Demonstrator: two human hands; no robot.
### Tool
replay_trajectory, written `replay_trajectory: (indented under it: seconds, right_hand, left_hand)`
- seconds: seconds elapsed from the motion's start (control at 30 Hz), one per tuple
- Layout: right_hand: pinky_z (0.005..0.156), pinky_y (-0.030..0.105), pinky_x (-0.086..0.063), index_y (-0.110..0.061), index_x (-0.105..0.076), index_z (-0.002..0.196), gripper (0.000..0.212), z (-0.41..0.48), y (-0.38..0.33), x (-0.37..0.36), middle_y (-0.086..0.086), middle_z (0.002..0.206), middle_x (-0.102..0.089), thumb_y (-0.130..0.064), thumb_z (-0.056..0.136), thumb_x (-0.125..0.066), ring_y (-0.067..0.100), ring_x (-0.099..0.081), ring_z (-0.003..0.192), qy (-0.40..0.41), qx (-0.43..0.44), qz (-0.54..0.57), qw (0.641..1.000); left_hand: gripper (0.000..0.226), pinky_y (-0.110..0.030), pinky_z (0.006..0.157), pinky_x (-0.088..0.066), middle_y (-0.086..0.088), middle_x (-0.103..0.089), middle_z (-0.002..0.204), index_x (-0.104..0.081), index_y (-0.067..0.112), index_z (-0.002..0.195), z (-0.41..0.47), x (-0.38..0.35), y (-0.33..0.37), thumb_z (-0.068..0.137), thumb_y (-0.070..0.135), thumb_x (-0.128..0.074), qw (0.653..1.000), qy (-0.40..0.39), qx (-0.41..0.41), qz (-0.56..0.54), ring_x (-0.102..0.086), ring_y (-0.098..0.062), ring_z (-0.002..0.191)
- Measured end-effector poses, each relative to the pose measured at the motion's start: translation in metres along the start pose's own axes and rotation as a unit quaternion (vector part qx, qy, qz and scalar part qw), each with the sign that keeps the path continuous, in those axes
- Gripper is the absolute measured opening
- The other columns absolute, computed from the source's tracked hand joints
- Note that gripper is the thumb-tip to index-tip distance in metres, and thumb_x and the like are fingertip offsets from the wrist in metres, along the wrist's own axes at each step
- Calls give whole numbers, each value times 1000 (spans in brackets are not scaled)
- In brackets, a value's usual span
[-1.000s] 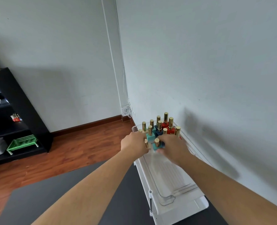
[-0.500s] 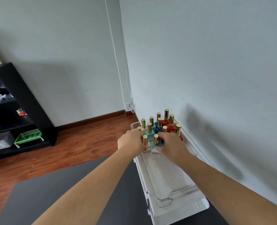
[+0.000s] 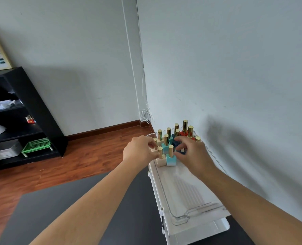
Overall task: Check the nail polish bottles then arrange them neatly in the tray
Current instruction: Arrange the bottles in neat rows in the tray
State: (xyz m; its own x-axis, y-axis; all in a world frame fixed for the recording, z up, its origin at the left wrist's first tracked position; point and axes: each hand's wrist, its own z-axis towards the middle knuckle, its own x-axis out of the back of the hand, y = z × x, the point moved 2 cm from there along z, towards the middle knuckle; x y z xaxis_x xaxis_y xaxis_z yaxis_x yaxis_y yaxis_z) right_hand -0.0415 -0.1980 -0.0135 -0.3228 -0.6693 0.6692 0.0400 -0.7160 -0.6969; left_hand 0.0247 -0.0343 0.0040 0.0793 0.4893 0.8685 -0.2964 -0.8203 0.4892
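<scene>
Left hand (image 3: 139, 150) at the cluster's left edge, fingers curled around a cream bottle (image 3: 160, 159). Right hand (image 3: 190, 152) arched over the right side, fingertips pinching a dark blue bottle (image 3: 180, 151). Bottles (image 3: 171, 138) stand upright, packed at the far end of the clear tray (image 3: 190, 207); near end bare. Judged: small glass bodies, dense, breakable, smooth gold caps; top-heavy, prone to domino. Grip the square body low, not the cap.
</scene>
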Motion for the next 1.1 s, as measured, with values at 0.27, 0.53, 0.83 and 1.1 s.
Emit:
replay_trajectory:
  seconds: [0.27,0.53,0.83,1.1]
  right_hand:
    - [57,19,-41,-21,-68,89,9,47,-6,70,-2,79,-70,-21,80,-67,5,-57,62,64,35,-41,996]
    - [76,33,-49,-22,-63,105,26,76,19,62,0,107,-65,-29,80,-66,19,-59,92,-83,-19,-196,977]
    - [69,31,-51,-16,-65,97,20,80,29,50,7,96,-68,-18,78,-71,21,-64,74,-63,-27,-142,987]
    - [79,33,-51,-16,-67,99,19,83,32,43,7,104,-70,-13,80,-67,23,-63,91,-45,-13,-133,990]
  left_hand:
    - [20,-31,72,-55,16,-68,85,-70,29,90,31,27,33,71,33,-77,997,37,-50,-47,-63,-4,82]
    - [27,-35,78,-56,9,-68,97,-66,25,99,63,-2,67,75,36,-74,994,-39,-62,76,-64,-14,88]
    - [16,-32,70,-55,3,-68,92,-67,26,88,72,-18,77,78,37,-72,992,-25,-62,111,-64,-18,83]
    - [12,-34,75,-55,3,-70,98,-68,27,92,77,-23,80,81,25,-69,992,-25,-66,101,-64,-20,89]
